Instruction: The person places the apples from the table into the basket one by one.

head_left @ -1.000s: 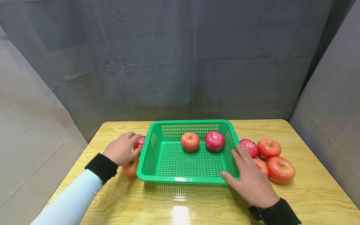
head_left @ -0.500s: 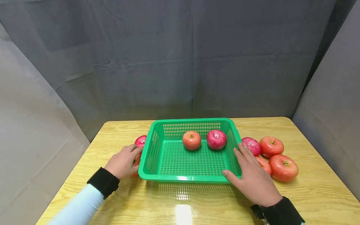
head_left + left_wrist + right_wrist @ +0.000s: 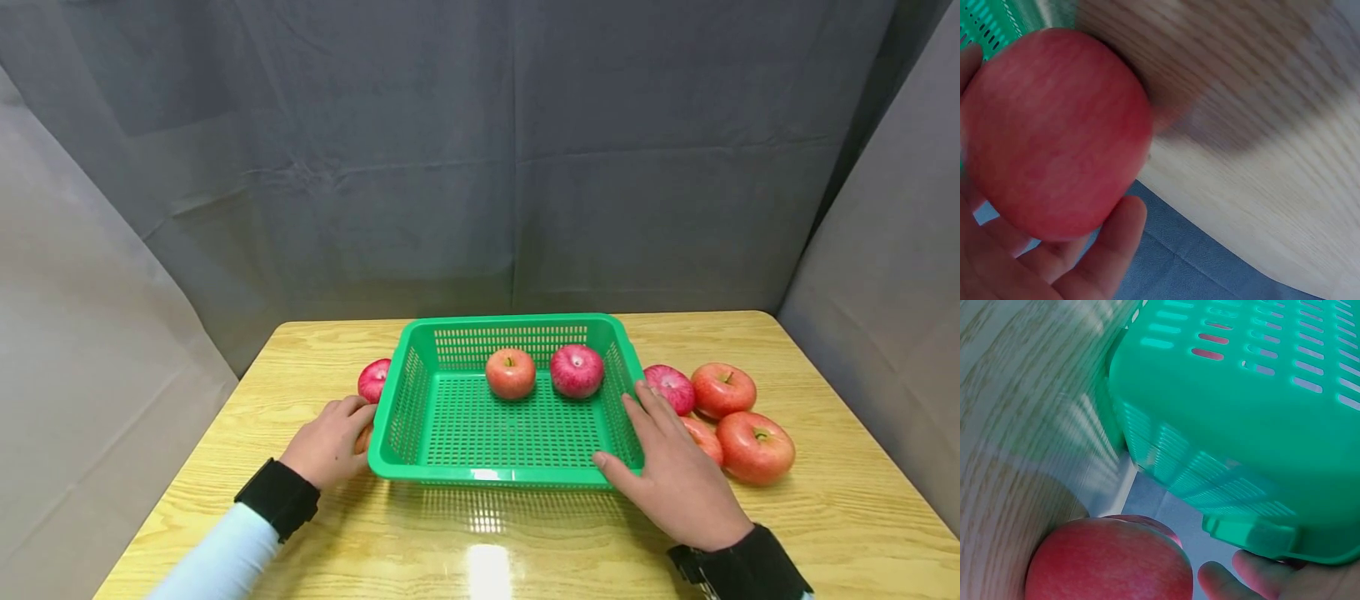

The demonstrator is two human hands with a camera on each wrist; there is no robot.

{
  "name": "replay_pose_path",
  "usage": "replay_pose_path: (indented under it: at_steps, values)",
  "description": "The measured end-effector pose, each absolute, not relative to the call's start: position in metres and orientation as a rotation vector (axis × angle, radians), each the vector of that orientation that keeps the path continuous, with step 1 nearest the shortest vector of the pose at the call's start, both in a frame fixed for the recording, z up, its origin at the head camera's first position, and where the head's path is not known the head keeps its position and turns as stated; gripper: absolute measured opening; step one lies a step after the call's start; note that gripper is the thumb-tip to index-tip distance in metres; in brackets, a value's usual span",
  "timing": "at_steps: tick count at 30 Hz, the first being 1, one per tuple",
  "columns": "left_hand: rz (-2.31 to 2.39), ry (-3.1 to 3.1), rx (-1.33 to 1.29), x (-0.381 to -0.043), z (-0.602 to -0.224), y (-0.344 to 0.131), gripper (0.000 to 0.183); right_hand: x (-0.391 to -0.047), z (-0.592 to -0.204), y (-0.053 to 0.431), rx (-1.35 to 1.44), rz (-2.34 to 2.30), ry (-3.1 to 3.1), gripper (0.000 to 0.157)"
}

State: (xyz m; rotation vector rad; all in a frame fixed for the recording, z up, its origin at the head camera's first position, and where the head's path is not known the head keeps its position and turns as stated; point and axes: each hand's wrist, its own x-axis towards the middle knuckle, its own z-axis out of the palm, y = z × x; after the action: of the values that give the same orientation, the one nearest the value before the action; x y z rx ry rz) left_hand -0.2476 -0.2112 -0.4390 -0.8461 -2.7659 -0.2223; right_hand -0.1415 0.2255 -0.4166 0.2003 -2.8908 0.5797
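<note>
Fingers (image 3: 1113, 240) of L hand (image 3: 326, 446) curled round red apple (image 3: 1060, 134) just outside green plastic basket (image 3: 487, 477), L side; R hand (image 3: 678, 492) loose, fairly straight, on R rim. Prob grasp step imo; next needs firm hold b4 lifting.

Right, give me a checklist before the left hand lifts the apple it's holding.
1. Left hand on the held apple: ok, fingers curl around it.
2. Green basket upright on the table: ok.
3. Room inside: ok, just an orange-red apple and a magenta apple toward the back.
4. Right hand touching the basket: cannot tell; it overlaps the right side.
5. Gap between held apple and basket: cannot tell; they are close.
</note>
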Motion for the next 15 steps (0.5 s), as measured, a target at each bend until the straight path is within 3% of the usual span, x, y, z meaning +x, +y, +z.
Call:
replay_pose_path:
  at_steps: [15]
  values:
    - [-0.212,-2.81,-0.814,-0.2459,-0.4383,-0.2128,0.058,-0.1415,-0.4178,0.2258,0.207,0.573,-2.886,0.094]
